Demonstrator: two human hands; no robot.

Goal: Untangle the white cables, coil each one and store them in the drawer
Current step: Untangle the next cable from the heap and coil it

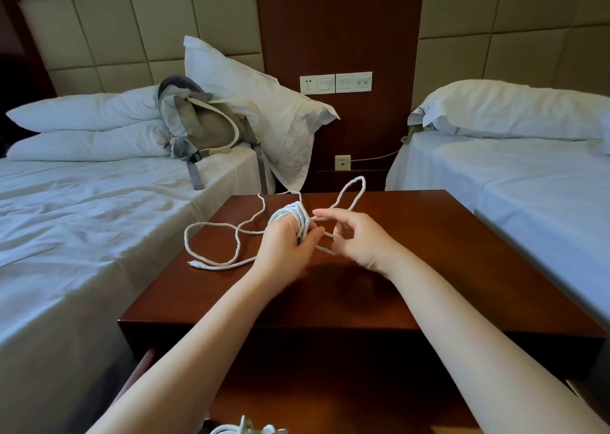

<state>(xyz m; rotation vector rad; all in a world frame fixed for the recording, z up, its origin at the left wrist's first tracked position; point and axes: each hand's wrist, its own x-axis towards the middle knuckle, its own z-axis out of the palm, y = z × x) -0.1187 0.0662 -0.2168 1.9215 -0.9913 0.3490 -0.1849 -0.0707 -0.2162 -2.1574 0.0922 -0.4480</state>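
My left hand (286,242) holds a coil of white cable (294,216) wound around its fingers, above the dark wooden nightstand (379,288). My right hand (358,235) pinches a strand of the same cable just right of the coil; a loop of it (356,189) sticks up toward the far edge. The loose tail (211,252) snakes over the left part of the tabletop and ends in a plug (197,264). Another white cable bundle (244,428) shows at the bottom edge, in the open drawer (142,367) below the top.
A bed with white sheets (82,222), pillows and a grey-beige backpack (201,123) stands to the left. A second bed (528,196) is on the right. Wall sockets (335,83) sit on the wooden panel behind, and a thin wire (376,157) runs from a lower socket.
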